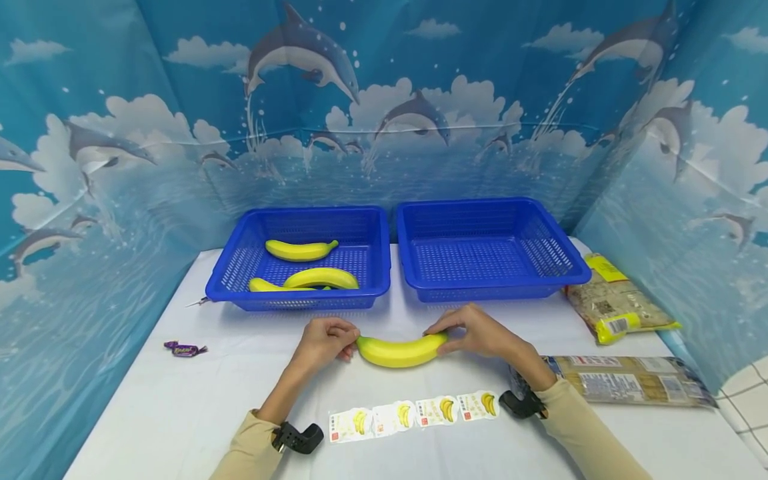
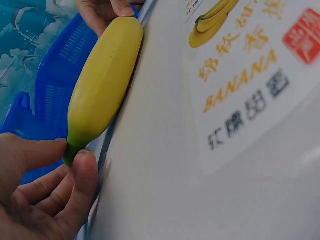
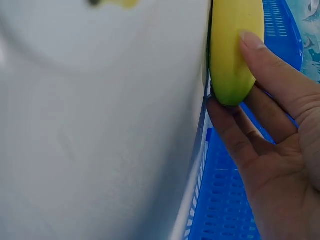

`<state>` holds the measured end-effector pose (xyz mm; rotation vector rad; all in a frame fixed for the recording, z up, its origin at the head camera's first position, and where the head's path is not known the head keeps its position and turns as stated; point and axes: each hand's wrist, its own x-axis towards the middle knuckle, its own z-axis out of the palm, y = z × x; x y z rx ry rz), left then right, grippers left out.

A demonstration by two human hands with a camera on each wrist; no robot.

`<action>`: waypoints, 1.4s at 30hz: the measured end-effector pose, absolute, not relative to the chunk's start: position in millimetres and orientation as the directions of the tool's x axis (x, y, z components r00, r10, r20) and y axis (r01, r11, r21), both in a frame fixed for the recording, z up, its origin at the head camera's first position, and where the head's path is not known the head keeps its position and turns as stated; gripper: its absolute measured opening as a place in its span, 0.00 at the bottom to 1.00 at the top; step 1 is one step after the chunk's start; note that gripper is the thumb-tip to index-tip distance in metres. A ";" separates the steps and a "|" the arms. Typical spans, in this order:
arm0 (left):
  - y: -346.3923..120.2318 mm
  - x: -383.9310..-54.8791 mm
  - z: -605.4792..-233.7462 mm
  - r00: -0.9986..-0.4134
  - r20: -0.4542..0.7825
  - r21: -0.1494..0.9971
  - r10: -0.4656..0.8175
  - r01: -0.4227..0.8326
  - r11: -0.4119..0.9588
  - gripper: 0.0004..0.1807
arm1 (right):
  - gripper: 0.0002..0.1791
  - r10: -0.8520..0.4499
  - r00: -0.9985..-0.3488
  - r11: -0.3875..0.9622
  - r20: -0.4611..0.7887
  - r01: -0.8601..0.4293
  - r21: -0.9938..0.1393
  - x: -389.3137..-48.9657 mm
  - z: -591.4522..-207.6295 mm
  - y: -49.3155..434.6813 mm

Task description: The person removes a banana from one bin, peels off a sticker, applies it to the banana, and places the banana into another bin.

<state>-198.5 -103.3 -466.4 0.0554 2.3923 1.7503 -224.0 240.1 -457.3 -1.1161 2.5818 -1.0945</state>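
Observation:
A yellow banana (image 1: 397,353) lies crosswise between both hands, low over the white table. My left hand (image 1: 324,343) pinches its green stem between thumb and fingertips, plain in the left wrist view, where the stem (image 2: 73,150) points toward the palm. At the other end my right hand (image 1: 474,331) grips the banana's blunt tip (image 3: 234,92), thumb on one side and fingers around the end. In front of the banana, a row of several banana stickers (image 1: 396,419) lies on the table, printed with yellow bananas and writing.
Behind the hands stand two blue baskets: the left basket (image 1: 240,295) holds bananas (image 1: 302,251), while the right basket (image 1: 489,293) has nothing in it. A purple-wrapped candy (image 1: 185,349) lies far left. At right are a yellow-edged bag (image 1: 618,303) and a long noodle-like packet (image 1: 630,381).

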 end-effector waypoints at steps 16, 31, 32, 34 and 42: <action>-100.3 -196.0 -465.5 -0.990 -0.059 0.913 0.125 -0.003 0.408 0.10 | 0.24 -0.693 -0.710 0.442 0.123 -0.553 -0.706 -225.1 -458.4 241.3; -89.3 -160.3 -437.4 -0.941 0.133 0.683 0.311 0.314 0.660 0.09 | 0.29 -0.709 -0.702 0.456 0.064 -0.527 -0.717 -221.4 -447.3 248.0; -87.2 -156.1 -434.9 -0.921 0.113 0.659 0.373 0.350 0.666 0.09 | 0.29 -0.709 -0.702 0.460 0.063 -0.528 -0.714 -221.1 -446.7 248.6; -81.6 -147.8 -431.8 -0.864 0.052 0.628 0.501 0.419 0.656 0.07 | 0.29 -0.711 -0.700 0.462 0.062 -0.532 -0.709 -220.9 -446.0 249.4; -35.8 -112.1 -446.4 -0.709 0.028 0.514 0.705 0.615 0.598 0.17 | 0.32 -0.721 -0.690 0.462 0.065 -0.548 -0.698 -220.2 -445.2 251.2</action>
